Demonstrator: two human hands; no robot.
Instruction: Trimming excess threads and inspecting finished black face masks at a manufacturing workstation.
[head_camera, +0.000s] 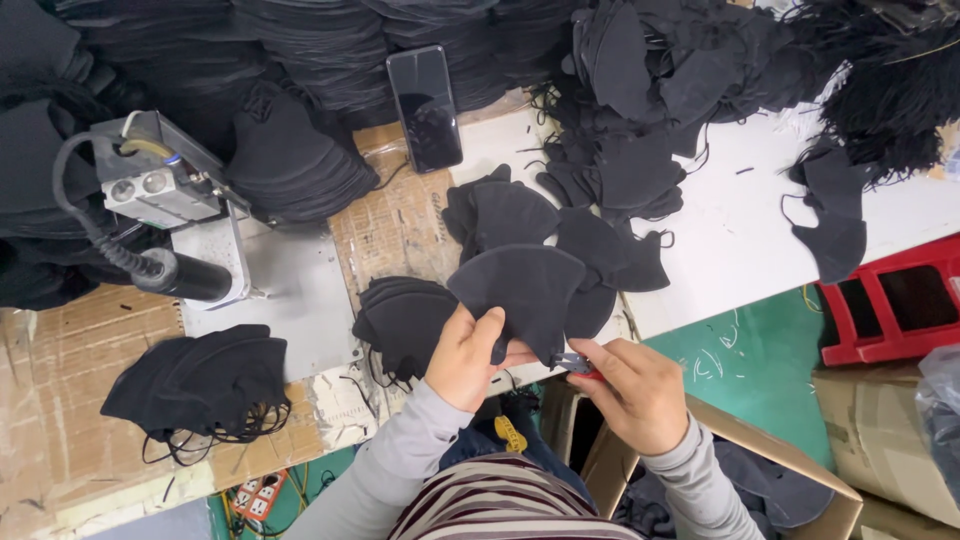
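My left hand (466, 357) pinches the lower edge of a black fabric face mask (525, 290), held fanned out above the table edge. My right hand (630, 385) grips a small pair of snips with red handles (577, 365), whose tip touches the mask's bottom corner. Just left of the held mask lies a stack of black masks (400, 320). More loose masks (520, 215) lie behind it on the table.
A grey welding machine head (160, 185) with a black cylinder stands over a metal plate (290, 290) at left. A dark phone (424, 108) lies beyond. Mask piles cover the back; another pile (200, 385) sits front left. Cardboard box (790, 470) and red crate (890, 300) stand at right.
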